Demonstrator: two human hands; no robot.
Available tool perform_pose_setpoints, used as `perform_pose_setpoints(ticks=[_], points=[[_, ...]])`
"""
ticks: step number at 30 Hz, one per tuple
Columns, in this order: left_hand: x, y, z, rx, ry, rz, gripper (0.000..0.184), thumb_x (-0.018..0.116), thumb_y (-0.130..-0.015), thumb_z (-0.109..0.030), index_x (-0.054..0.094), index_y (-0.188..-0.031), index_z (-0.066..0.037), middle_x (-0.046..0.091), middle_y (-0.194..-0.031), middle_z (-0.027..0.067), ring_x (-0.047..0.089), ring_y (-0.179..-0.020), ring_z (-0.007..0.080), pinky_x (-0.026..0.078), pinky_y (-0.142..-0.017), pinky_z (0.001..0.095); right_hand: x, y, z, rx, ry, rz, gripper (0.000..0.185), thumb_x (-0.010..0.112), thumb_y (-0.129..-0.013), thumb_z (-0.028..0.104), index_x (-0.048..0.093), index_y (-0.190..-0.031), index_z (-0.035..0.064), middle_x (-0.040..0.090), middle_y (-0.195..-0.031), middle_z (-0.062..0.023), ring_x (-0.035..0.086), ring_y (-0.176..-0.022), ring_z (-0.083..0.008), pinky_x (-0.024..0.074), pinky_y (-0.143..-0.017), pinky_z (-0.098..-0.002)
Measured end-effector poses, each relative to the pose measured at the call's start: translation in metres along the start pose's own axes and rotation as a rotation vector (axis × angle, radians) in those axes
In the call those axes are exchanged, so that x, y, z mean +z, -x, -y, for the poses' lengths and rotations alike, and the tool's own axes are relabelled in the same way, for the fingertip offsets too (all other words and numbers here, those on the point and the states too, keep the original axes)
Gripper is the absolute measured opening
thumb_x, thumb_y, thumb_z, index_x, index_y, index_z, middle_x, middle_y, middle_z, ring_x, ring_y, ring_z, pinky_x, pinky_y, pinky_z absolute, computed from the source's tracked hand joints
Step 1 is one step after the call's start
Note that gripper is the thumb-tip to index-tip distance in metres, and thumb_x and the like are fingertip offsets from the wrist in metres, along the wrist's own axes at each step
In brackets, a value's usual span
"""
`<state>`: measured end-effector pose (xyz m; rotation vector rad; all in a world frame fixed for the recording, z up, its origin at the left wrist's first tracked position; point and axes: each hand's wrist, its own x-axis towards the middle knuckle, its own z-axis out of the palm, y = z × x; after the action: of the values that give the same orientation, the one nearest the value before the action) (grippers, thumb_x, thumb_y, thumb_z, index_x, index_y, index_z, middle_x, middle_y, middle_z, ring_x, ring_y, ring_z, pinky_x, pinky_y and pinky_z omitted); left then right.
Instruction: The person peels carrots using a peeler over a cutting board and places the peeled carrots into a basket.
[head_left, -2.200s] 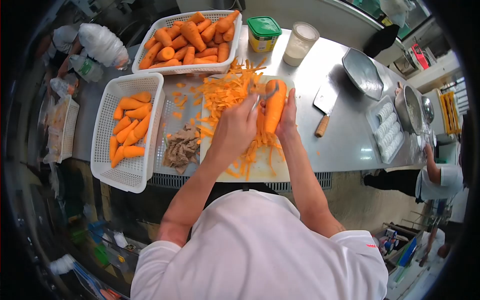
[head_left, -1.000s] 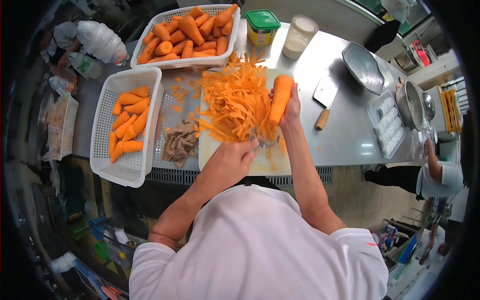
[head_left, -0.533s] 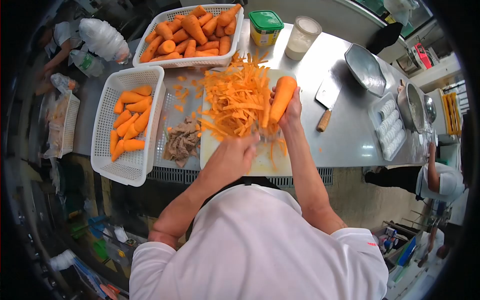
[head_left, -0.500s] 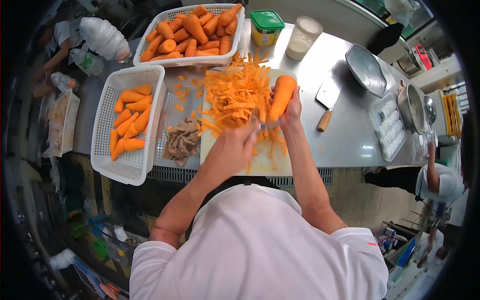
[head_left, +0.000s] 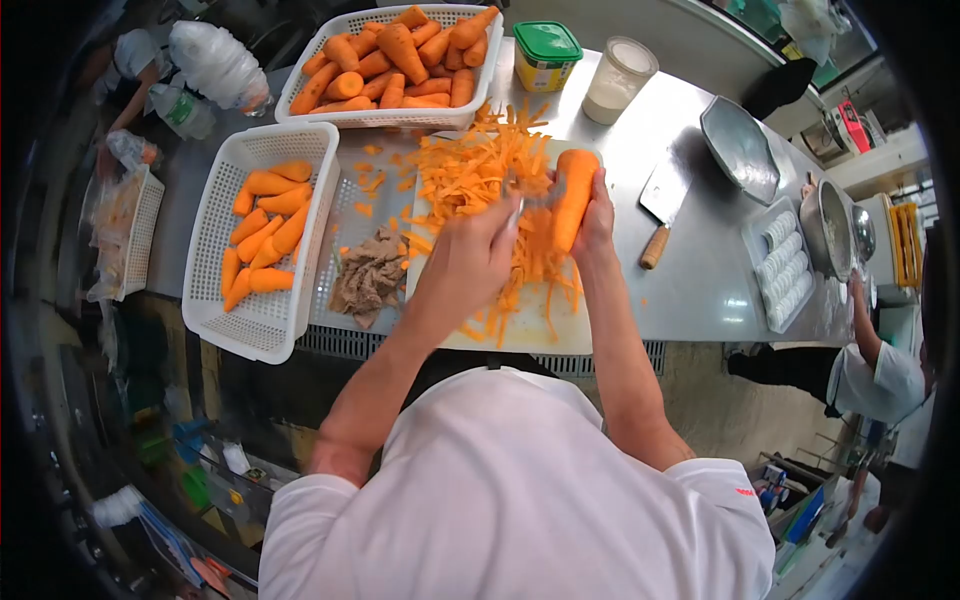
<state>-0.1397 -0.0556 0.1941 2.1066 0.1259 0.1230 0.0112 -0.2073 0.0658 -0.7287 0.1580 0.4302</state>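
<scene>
My right hand (head_left: 597, 222) is wrapped round a large peeled carrot (head_left: 573, 200), its thick end up, over the white cutting board (head_left: 560, 330). At the carrot's left side, my left hand (head_left: 470, 250) grips a peeler (head_left: 515, 205), whose head is blurred. A heap of orange peelings (head_left: 460, 175) covers much of the board. Left of the board lies a brown crumpled cloth-like pile (head_left: 370, 277). One white basket (head_left: 205, 290) holds several smooth carrots, and another white basket (head_left: 400, 118) behind holds several rougher ones.
A cleaver (head_left: 666, 195), a green-lidded tub (head_left: 547, 55), a jar of white powder (head_left: 620, 80) and a dark tray (head_left: 740, 150) stand on the steel table. Farther right are a tray of white rolls (head_left: 780, 265) and a metal bowl (head_left: 826, 230). Other people work at left and right.
The hand with the peeler has risen from the carrot's lower end to beside its middle. The carrot stands more upright. The whole view has shifted slightly, with the table's objects a little farther right.
</scene>
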Motion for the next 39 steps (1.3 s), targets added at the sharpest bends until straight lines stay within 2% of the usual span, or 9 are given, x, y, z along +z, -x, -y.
perform_pose_setpoints(ticks=[5,11,13,15,17,23,32,36,39], points=[[0.036,-0.041,0.022,0.125,-0.040,-0.175,0.031,0.058,-0.092,-0.007,0.063,-0.121,0.003,0.065,-0.083,0.0277,0.069,-0.075,0.0355,0.050,-0.066,0.0428,0.017,0.004,-0.016,0.032,-0.012,0.050,0.060,0.030,-0.105,0.053,0.051,-0.128,0.0024,0.064,-0.109,-0.0152,0.064,-0.090,-0.0241,0.0566,-0.078,-0.0368],[0.009,0.036,0.012,0.106,-0.050,0.198,0.030,0.057,-0.092,-0.009,0.063,-0.118,0.004,0.064,-0.083,0.0285,0.069,-0.075,0.0343,0.050,-0.067,0.0424,0.019,0.013,0.001,-0.022,-0.072,-0.053,0.062,0.027,-0.105,0.055,0.053,-0.125,0.0020,0.065,-0.103,-0.0138,0.063,-0.086,-0.0229,0.0555,-0.076,-0.0350],[-0.003,0.004,-0.014,0.014,-0.077,0.021,0.029,0.057,-0.092,-0.009,0.063,-0.118,0.003,0.064,-0.085,0.0285,0.069,-0.074,0.0338,0.051,-0.067,0.0415,0.017,0.006,-0.002,0.027,-0.082,-0.021,0.062,0.027,-0.105,0.055,0.053,-0.125,0.0028,0.065,-0.101,-0.0132,0.064,-0.085,-0.0224,0.0556,-0.075,-0.0347],[0.013,-0.032,0.001,0.068,-0.021,-0.103,0.028,0.057,-0.092,-0.008,0.064,-0.117,0.003,0.064,-0.085,0.0285,0.068,-0.074,0.0352,0.051,-0.067,0.0420,-0.007,-0.006,-0.015,0.021,-0.012,0.209,0.060,0.030,-0.104,0.055,0.050,-0.132,0.0060,0.063,-0.112,-0.0112,0.065,-0.097,-0.0261,0.0575,-0.083,-0.0400],[0.030,-0.052,0.013,0.124,-0.056,-0.165,0.028,0.057,-0.091,-0.007,0.064,-0.116,0.003,0.064,-0.085,0.0285,0.067,-0.073,0.0374,0.051,-0.066,0.0423,0.027,0.012,-0.010,0.030,-0.065,0.155,0.059,0.030,-0.104,0.055,0.051,-0.130,0.0064,0.064,-0.111,-0.0108,0.065,-0.094,-0.0250,0.0578,-0.081,-0.0388],[0.020,0.038,0.016,0.095,-0.035,0.055,0.029,0.058,-0.090,-0.006,0.064,-0.117,0.003,0.065,-0.085,0.0285,0.066,-0.076,0.0412,0.050,-0.067,0.0437,-0.006,-0.003,-0.011,-0.049,-0.050,-0.040,0.058,0.028,-0.105,0.054,0.053,-0.127,0.0070,0.065,-0.109,-0.0104,0.065,-0.085,-0.0217,0.0579,-0.074,-0.0357],[0.042,-0.032,0.020,0.113,-0.168,-0.119,0.030,0.057,-0.090,-0.005,0.062,-0.119,0.002,0.065,-0.086,0.0275,0.066,-0.078,0.0417,0.051,-0.069,0.0433,0.017,0.002,-0.014,-0.006,0.003,-0.023,0.064,0.020,-0.105,0.055,0.051,-0.127,0.0031,0.064,-0.106,-0.0137,0.063,-0.088,-0.0261,0.0558,-0.078,-0.0424],[0.031,0.030,0.021,0.158,-0.109,-0.015,0.030,0.057,-0.091,-0.006,0.063,-0.119,0.002,0.065,-0.087,0.0274,0.066,-0.077,0.0422,0.051,-0.068,0.0434,-0.018,-0.018,-0.011,-0.101,0.021,-0.085,0.065,0.019,-0.105,0.055,0.050,-0.128,0.0028,0.064,-0.108,-0.0150,0.063,-0.087,-0.0244,0.0558,-0.075,-0.0396],[0.008,0.030,0.001,-0.028,-0.001,0.136,0.029,0.058,-0.091,-0.006,0.063,-0.119,0.002,0.065,-0.088,0.0275,0.066,-0.079,0.0431,0.052,-0.068,0.0442,-0.013,-0.015,-0.005,-0.069,0.022,-0.022,0.064,0.020,-0.105,0.054,0.051,-0.128,0.0029,0.064,-0.107,-0.0159,0.063,-0.085,-0.0241,0.0562,-0.073,-0.0382]])
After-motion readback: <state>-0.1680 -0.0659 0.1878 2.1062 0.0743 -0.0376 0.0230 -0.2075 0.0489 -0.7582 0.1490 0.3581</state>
